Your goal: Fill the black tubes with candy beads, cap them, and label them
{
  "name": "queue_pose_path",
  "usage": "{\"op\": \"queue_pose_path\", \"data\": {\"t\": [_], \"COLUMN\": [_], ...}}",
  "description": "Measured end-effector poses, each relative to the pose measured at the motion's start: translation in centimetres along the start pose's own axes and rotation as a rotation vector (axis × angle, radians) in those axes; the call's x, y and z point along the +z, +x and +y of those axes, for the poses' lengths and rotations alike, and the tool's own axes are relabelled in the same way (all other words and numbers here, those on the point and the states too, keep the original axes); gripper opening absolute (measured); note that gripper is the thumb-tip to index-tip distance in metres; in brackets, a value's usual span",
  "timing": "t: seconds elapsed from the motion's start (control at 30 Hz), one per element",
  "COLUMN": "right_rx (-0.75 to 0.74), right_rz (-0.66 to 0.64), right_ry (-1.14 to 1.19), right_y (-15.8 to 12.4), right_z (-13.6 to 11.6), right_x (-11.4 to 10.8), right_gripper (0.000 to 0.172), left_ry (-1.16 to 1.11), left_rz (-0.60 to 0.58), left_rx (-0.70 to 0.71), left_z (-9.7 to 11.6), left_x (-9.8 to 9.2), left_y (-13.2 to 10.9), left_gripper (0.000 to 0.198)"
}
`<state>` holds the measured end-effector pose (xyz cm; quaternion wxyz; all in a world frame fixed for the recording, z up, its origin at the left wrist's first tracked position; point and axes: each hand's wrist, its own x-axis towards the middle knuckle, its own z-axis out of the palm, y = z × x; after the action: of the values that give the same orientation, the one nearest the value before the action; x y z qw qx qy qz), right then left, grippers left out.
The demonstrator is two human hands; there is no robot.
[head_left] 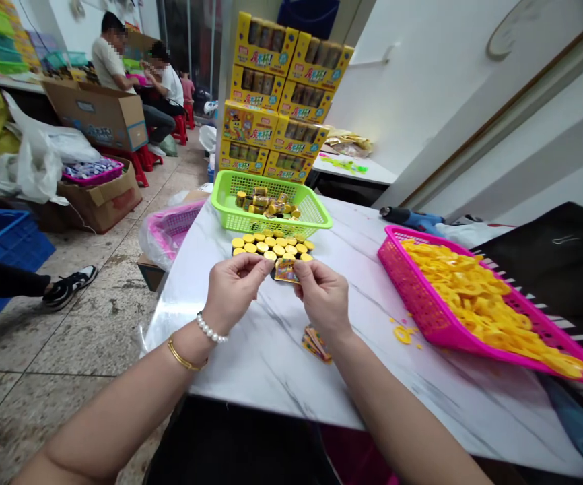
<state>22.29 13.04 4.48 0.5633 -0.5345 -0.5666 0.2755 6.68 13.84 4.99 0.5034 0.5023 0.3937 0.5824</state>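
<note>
Between my two hands is a small printed yellow-orange label [285, 270]. My right hand [323, 289] pinches its right edge between thumb and finger. Thumb and forefinger of my left hand [238, 286] are pressed together at the label's left side; whether they grip it or something else is too small to tell. Just beyond the fingers, several small dark cylinders with yellow lids [270, 244] stand in rows. Behind them a green basket [271, 221] holds more such cylinders, lying loosely. A small pile of printed labels [316, 344] lies on the white table [261, 357] near my right wrist.
A pink basket [417, 316] of yellow plastic pieces [466, 293] stands at the right, with a blue tool [413, 219] behind it. Yellow boxes [251, 126] are stacked beyond the green basket. Two people sit at the far left; another person's foot [69, 286] is on the floor at left.
</note>
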Motion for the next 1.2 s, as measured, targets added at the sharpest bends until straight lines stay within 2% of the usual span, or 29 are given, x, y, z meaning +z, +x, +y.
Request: {"op": "queue_pose_path", "data": {"t": [0.17,0.3,0.47,0.6,0.7,0.8,0.87,0.9,0.93,1.0,1.07,1.13,1.2], "right_rx": [-0.098,-0.184,-0.21,-0.266,-0.277,-0.147,-0.051,-0.039,-0.065,-0.212,-0.38,-0.465,-0.458], "right_rz": [-0.01,0.03,0.072,0.031,-0.035,-0.115,-0.153,-0.163,-0.173,-0.25,-0.39,-0.488,-0.464], "right_ry": [-0.044,-0.102,-0.176,-0.184,-0.162,0.023,0.153,0.167,0.137,-0.024,-0.189,-0.262,-0.268], "right_y": [-0.3,-0.4,-0.4,-0.6,-0.4,0.3,0.6,0.7,0.7,0.2,-0.4,-0.9,-0.7], "right_z": [0.2,0.6,1.2,1.3,1.0,0.7,0.8,0.9,1.1,1.6,2.1,2.5,2.8], "right_x": [0.4,0.7,0.7,0.7,1.0,1.5,1.9,2.2,2.6,3.6,4.6,5.2,4.9], "right_gripper": [0.051,0.045,0.038,0.036,0.043,0.054,0.06,0.057,0.049,0.031,0.032,0.031,0.023], "left_ry": [-0.007,0.034,0.138,0.096,0.005,-0.161,-0.29,-0.349,-0.402,-0.485,-0.524,-0.532,-0.536], "left_rz": [-0.03,0.014,0.061,0.01,-0.012,-0.055,-0.016,0.018,0.051,0.076,0.07,0.056,0.044], "left_rx": [0.01,0.083,0.174,0.027,-0.097,-0.261,-0.338,-0.353,-0.355,-0.351,-0.358,-0.406,-0.481], "left_z": [0.0,0.0,0.0,-0.2,0.1,0.9,1.5,1.7,1.8,2.0,1.9,1.8,1.6], "left_x": [0.1,-0.1,-0.3,-0.3,-0.6,-1.1,-1.7,-2.0,-2.4,-3.0,-3.3,-3.4,-3.3], "left_y": [0.1,0.2,0.2,0.3,0.6,1.2,1.8,2.1,2.4,2.8,3.1,3.2,3.3], "left_gripper": [0.02,0.014,0.006,0.012,0.015,0.02,0.02,0.02,0.019,0.016,0.016,0.012,0.006]}}
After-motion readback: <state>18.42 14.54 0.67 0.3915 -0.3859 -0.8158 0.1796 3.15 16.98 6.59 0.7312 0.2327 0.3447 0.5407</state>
